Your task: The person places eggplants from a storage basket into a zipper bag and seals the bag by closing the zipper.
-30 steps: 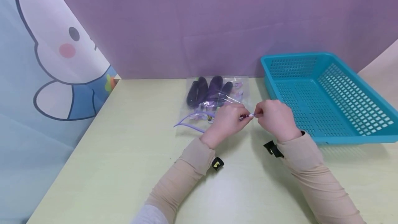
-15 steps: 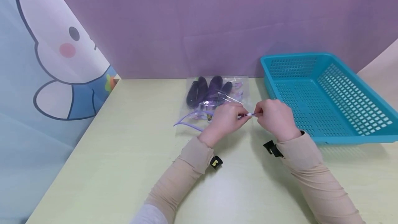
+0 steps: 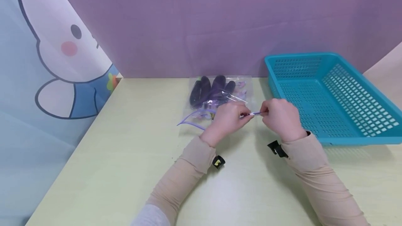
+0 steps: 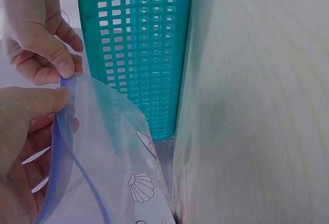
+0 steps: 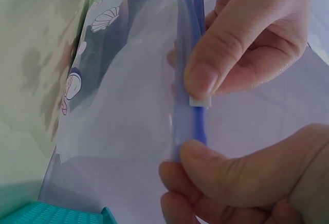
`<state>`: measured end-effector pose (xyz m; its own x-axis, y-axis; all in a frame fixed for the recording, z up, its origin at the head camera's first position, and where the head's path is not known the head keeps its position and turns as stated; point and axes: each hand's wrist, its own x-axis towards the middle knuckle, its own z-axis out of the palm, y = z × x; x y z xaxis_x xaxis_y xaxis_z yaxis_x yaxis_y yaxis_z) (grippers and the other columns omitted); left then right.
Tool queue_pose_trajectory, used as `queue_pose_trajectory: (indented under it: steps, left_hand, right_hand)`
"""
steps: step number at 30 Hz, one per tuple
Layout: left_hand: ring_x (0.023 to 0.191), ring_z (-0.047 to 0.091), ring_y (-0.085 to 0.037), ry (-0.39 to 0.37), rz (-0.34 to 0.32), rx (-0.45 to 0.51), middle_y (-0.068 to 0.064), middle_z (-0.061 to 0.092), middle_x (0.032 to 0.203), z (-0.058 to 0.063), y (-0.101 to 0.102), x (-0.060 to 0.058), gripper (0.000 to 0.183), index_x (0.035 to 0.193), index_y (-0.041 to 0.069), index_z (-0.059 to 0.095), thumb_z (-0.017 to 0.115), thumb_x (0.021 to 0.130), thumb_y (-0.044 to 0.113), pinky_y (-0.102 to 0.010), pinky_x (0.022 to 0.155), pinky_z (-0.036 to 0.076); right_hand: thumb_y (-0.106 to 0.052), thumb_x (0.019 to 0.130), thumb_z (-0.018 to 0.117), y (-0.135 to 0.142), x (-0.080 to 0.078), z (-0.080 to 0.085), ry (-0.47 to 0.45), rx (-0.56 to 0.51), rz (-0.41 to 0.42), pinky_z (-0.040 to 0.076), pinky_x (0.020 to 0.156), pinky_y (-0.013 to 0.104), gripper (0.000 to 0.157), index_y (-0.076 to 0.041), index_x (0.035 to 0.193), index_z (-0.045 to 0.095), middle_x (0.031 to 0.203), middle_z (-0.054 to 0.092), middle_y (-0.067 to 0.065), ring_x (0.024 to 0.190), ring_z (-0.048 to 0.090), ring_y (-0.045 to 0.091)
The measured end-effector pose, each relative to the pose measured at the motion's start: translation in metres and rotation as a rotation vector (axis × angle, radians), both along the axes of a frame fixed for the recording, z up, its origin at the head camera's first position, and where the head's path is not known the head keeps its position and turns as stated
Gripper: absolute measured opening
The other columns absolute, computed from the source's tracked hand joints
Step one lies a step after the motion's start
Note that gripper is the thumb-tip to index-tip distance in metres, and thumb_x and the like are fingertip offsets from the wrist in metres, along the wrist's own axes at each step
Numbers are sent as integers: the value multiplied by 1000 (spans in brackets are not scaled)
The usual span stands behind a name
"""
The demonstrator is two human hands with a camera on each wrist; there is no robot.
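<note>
A clear zip bag [image 3: 246,95] with printed shells lies on the table, its mouth toward me. Several dark purple eggplants [image 3: 205,88] show through it. My left hand [image 3: 228,118] pinches the white zip slider [image 5: 200,101] between thumb and finger. Just to the right, my right hand [image 3: 281,118] pinches the end of the blue zip strip [image 5: 199,124]. A short stretch of strip shows between both hands. Left of the slider, the bag's mouth gapes, its two blue edges [image 3: 193,125] apart. In the left wrist view, the right hand is beyond the left.
A teal plastic basket [image 3: 355,140] with perforated walls stands right of the bag, close to my right hand. The pale table [image 3: 110,170] meets a purple backdrop [image 3: 150,44] behind. A cartoon-printed cloth [image 3: 22,142] hangs at the left.
My left hand has edged left along the strip with the slider, so the gap between the hands is wider. The right hand keeps its pinch. Bag and basket lie almost as before.
</note>
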<state>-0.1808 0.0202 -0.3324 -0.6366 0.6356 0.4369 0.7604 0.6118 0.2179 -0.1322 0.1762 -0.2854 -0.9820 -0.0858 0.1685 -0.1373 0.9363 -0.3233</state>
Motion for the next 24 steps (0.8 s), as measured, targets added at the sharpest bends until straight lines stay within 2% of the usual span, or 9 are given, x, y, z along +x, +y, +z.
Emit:
queue_pose_trajectory:
  steps: [9, 24]
  left_hand:
    - [70, 60, -7, 8, -3, -11, 9, 68, 80, 3, -6, 0, 13, 90, 21, 76, 66, 88, 30, -22, 59, 46]
    - [68, 58, -6, -23, -16, -32, 9, 68, 78, 3, -10, -3, 14, 91, 21, 76, 66, 88, 30, -20, 55, 43]
  right_hand:
    - [5, 76, 64, 0, 0, 0, 1, 15, -9, 45, 50, 36, 6, 3, 79, 70, 72, 66, 16, 60, 52, 26]
    - [3, 77, 65, 0, -1, 2, -42, 21, -25, 45, 50, 35, 7, 4, 83, 69, 75, 66, 17, 61, 50, 26]
